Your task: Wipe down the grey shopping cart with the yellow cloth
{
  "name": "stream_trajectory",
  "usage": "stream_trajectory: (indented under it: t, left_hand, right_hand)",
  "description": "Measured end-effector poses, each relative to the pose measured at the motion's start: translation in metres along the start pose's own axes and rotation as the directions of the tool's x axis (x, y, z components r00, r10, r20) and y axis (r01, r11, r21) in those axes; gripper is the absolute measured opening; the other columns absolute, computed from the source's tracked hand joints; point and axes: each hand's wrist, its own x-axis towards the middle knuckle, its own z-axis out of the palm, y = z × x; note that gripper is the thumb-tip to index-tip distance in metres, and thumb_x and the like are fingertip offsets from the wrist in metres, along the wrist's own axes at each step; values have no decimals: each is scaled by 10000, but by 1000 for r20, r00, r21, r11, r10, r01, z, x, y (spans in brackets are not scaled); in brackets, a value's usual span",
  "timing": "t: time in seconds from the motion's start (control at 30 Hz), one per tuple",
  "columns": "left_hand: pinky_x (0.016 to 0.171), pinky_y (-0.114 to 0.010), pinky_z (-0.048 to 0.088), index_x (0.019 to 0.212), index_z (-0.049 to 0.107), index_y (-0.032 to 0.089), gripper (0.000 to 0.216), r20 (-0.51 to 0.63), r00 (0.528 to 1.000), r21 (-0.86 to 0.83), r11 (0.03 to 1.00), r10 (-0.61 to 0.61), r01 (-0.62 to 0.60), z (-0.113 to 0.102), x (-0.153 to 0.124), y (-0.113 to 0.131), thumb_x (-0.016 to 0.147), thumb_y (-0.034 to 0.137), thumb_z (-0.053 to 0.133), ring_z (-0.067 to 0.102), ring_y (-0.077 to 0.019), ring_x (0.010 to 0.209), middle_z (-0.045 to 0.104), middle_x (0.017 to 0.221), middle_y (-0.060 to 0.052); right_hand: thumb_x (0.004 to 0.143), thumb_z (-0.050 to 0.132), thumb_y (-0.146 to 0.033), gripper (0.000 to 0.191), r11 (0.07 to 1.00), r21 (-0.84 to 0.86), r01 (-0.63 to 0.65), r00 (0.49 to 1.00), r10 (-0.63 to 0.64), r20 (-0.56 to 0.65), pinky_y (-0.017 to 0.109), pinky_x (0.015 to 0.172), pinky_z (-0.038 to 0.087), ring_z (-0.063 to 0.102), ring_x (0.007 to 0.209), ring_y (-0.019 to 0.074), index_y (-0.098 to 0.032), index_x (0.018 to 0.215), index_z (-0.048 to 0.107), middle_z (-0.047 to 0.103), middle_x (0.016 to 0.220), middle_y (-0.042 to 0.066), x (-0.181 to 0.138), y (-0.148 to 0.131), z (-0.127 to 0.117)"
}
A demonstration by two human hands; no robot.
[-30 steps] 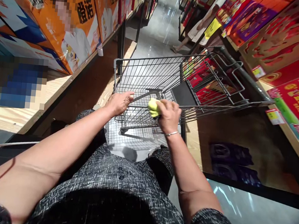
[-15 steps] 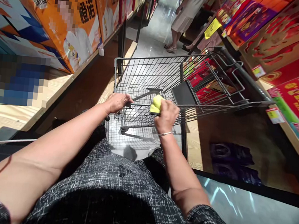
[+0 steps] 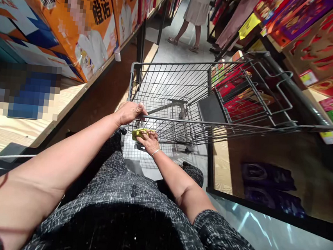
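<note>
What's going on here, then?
Someone in a shop aisle is at a cart with a yellow cloth. Their left hand is on the cart's rim, near one corner, while the right hand holds the cloth at the cart's near side, below the rim. Shelves of boxed goods line the aisle, and another person stands beyond.

right grip lowered leftward, yellow cloth now below cart rim

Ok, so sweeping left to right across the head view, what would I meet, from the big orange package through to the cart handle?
Big orange package → left hand → right hand with yellow cloth → dark cart panel → cart handle.
</note>
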Motion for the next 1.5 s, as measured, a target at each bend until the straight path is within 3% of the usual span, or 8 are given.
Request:
stream_trajectory:
  t: [0.27,0.37,0.57,0.77,0.97,1.2,1.37,1.5]
  left_hand:
    - [724,-347,487,855,823,202,972,-41,998,46,997,-55,57,-13,3,-9,877,865,113,735,-276,869,787,781,-75]
    - [753,-370,504,879,825,178,933,-27,999,75,996,-38,40,-24,3,-13,925,801,132,731,-287,869,788,810,-94]
    - [988,-383,478,1141,791,188,797,8,1000,93,996,12,-13,-29,-1,3,1030,678,171,678,-283,1170,778,1157,-92]
    - [1101,-454,307,1320,698,278,664,19,993,188,975,115,-116,4,-8,30,1080,562,147,594,-254,1285,721,1304,-52]
    - [1061,-457,228,1261,711,372,664,7,993,226,967,118,-116,7,-9,25,1080,586,109,564,-234,1235,733,1276,9]
    - [1066,-488,220,1236,736,339,622,-63,983,208,965,175,-158,8,-9,17,1051,587,196,560,-258,1218,747,1236,-14]
    - [1124,-488,192,1196,747,321,503,-69,974,206,959,214,-196,3,-10,9,895,653,519,559,-276,1237,747,1232,-24]
    - [1133,-498,189,1177,750,334,472,-61,979,209,961,196,-180,-2,-10,3,839,610,571,542,-291,1264,746,1232,-16]
  right_hand:
    - [1014,575,-260,327,999,-23,36,999,-35,36,392,1012,401,494,1244,206,-353,1309,681,629,1401,-5,3,7,10]
    - [1034,532,-327,397,996,-84,-20,981,4,-192,445,1013,376,464,1262,249,-449,1405,597,603,1440,3,-6,26,-21]
    - [975,631,-374,533,972,-150,-179,800,55,-597,483,1079,317,397,1292,291,-489,1480,507,590,1394,34,-25,50,-51]
    - [1032,492,-267,417,992,-103,-76,982,56,-183,466,1048,387,470,1281,245,-454,1393,588,592,1449,-14,-17,32,18]
    - [982,525,-210,341,997,-27,-74,995,75,60,439,1054,433,515,1305,242,-345,1233,713,641,1406,14,-13,16,51]
    - [1018,501,-241,426,991,-39,-129,981,121,-149,477,1043,375,466,1314,276,-400,1398,612,611,1457,24,-33,36,-16]
    - [993,573,-290,418,957,-36,-287,803,220,-554,481,1062,319,418,1295,289,-439,1379,635,623,1396,49,-73,68,-78]
    - [987,563,-257,396,932,20,-362,799,322,-508,489,1036,330,453,1235,283,-443,1315,683,648,1327,71,-83,71,-59]
